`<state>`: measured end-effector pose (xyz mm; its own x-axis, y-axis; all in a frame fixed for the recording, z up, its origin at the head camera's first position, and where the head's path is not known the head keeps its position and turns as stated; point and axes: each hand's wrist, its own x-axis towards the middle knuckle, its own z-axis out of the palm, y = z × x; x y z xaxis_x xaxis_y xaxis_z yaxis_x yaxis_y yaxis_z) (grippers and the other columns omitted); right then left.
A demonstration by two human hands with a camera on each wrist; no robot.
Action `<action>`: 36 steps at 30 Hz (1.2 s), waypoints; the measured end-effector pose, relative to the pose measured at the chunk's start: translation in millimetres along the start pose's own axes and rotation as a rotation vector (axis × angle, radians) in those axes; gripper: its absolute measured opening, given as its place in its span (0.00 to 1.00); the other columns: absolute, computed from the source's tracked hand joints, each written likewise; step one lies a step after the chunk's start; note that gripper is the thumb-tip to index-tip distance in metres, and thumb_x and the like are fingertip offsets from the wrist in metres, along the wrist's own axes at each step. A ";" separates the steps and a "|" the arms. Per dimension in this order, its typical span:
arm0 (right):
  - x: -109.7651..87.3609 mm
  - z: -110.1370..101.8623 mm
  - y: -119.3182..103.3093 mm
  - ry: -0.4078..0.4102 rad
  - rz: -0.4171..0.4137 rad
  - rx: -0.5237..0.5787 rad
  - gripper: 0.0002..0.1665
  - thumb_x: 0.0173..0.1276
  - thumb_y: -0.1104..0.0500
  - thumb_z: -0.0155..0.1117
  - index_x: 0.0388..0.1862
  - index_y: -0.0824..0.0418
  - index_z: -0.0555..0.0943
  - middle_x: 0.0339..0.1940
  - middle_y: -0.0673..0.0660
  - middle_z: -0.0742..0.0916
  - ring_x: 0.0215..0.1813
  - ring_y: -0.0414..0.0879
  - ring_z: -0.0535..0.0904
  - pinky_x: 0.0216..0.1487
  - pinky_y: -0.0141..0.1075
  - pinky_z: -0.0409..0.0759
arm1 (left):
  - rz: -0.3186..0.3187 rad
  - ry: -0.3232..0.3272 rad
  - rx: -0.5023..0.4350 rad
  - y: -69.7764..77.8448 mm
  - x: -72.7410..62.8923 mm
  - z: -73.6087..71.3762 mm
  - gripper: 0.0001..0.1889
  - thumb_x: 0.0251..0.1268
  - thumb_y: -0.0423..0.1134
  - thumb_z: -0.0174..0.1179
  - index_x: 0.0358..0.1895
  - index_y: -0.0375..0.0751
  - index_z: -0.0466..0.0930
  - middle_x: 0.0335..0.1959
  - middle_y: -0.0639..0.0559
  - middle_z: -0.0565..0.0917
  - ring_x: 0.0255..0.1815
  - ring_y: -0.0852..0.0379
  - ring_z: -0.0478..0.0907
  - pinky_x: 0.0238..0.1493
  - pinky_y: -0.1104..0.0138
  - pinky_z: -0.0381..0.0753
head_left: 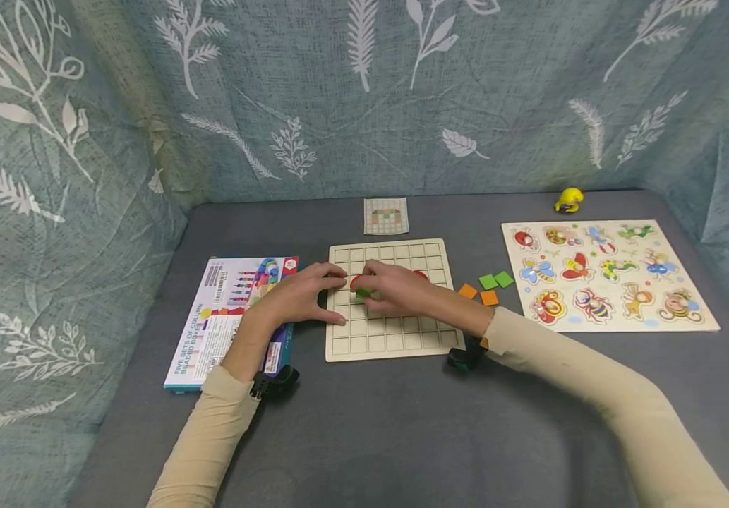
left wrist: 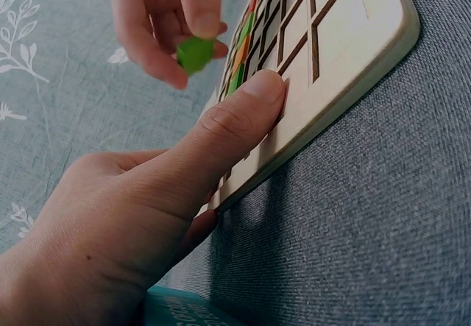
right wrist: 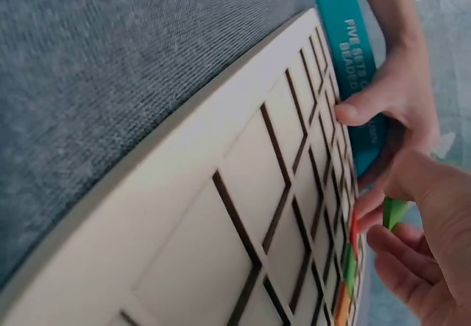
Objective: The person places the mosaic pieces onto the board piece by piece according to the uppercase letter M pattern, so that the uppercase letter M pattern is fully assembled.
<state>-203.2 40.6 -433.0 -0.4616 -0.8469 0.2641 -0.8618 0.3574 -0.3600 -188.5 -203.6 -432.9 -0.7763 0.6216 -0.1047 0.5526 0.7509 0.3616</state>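
A wooden grid board lies on the dark table. My right hand pinches a small green tile between thumb and fingers, close over the upper left part of the grid. Red, green and orange tiles sit in a row in the board's slots, seen edge-on in the left wrist view; the right hand partly hides them from the head camera. My left hand rests at the board's left edge, thumb extended onto the rim and fingers spread farther up along the side.
Loose green tiles and orange tiles lie right of the board. A small pattern card is behind it. A bead box lies under the left forearm. An insect puzzle board and a yellow toy are at the right.
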 end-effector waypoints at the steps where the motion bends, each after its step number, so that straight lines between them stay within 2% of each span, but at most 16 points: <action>1: 1.7 1.8 0.3 -0.009 0.000 -0.015 0.13 0.66 0.62 0.62 0.49 0.58 0.84 0.43 0.57 0.82 0.32 0.44 0.77 0.33 0.32 0.76 | 0.000 -0.001 -0.001 -0.2 -0.2 0.0 0.41 0.50 0.63 0.69 0.65 0.41 0.75 0.67 0.49 0.71 0.68 0.51 0.68 0.63 0.55 0.74; 8: 9.9 15.1 3.0 -0.057 -0.011 -0.109 0.12 0.67 0.60 0.63 0.49 0.54 0.85 0.40 0.55 0.83 0.38 0.45 0.79 0.37 0.33 0.79 | 0.008 0.005 -0.007 -0.1 -0.3 0.7 0.41 0.50 0.63 0.69 0.65 0.43 0.75 0.67 0.50 0.71 0.67 0.52 0.68 0.63 0.55 0.74; 14: 10.4 18.0 3.7 -0.040 -0.027 -0.119 0.12 0.66 0.62 0.66 0.48 0.55 0.86 0.41 0.56 0.84 0.42 0.45 0.80 0.42 0.34 0.80 | 0.009 0.010 -0.010 0.6 0.0 1.8 0.41 0.49 0.63 0.69 0.64 0.43 0.76 0.66 0.50 0.72 0.66 0.52 0.69 0.63 0.56 0.75; 27: 7.5 17.9 5.9 0.029 -0.153 -0.227 0.12 0.66 0.60 0.66 0.48 0.56 0.86 0.38 0.57 0.82 0.41 0.47 0.80 0.44 0.35 0.80 | -0.001 0.002 0.013 0.6 -0.5 -0.1 0.41 0.50 0.64 0.69 0.65 0.41 0.75 0.67 0.49 0.71 0.68 0.50 0.68 0.64 0.54 0.74; 36: 6.1 20.8 6.2 0.039 -0.157 -0.247 0.11 0.68 0.61 0.64 0.48 0.57 0.86 0.38 0.57 0.81 0.41 0.48 0.80 0.44 0.35 0.81 | -0.005 0.009 0.001 -0.6 0.4 0.7 0.42 0.49 0.64 0.69 0.65 0.42 0.75 0.67 0.50 0.71 0.67 0.51 0.68 0.64 0.55 0.73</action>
<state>-206.9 29.4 -452.2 -0.3225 -0.8852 0.3353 -0.9461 0.3126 -0.0846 -188.9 -203.7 -433.8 -0.7816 0.6160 -0.0981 0.5492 0.7542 0.3600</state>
